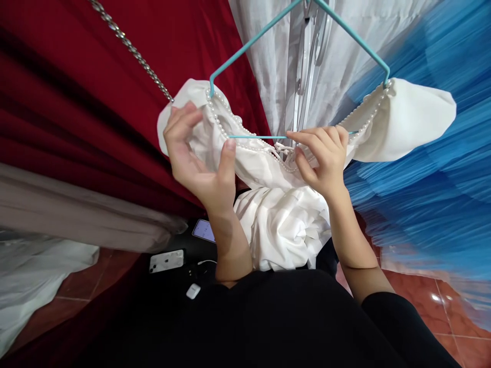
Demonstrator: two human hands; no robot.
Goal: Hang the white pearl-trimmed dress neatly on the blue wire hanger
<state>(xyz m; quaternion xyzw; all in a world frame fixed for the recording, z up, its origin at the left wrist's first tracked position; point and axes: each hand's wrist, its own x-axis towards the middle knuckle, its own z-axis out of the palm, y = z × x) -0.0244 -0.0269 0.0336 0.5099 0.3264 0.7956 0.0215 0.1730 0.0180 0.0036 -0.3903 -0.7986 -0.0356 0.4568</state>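
A white garment point(264, 171) with pearl trim along its neckline and straps hangs on a light blue hanger point(251, 56) in front of me. My left hand point(203, 163) is raised at the left shoulder piece, fingers curved and spread from the thumb, slightly blurred. Its thumb tip lies close to the left end of the hanger's lower bar. My right hand point(326, 158) is at the middle of that bar, fingers over it and thumb below, near small white ties at the neckline. The fingers hide part of the bar. Below, the garment's white fabric bunches up over my lap.
A red curtain point(134, 92) hangs at left, with a jewelled chain point(132, 48) before it. Blue tulle point(433, 204) is at right. A metal stand point(303, 76) and white cloth are behind. Two phones point(166, 261) and a white earbud case point(193, 291) lie on a dark surface.
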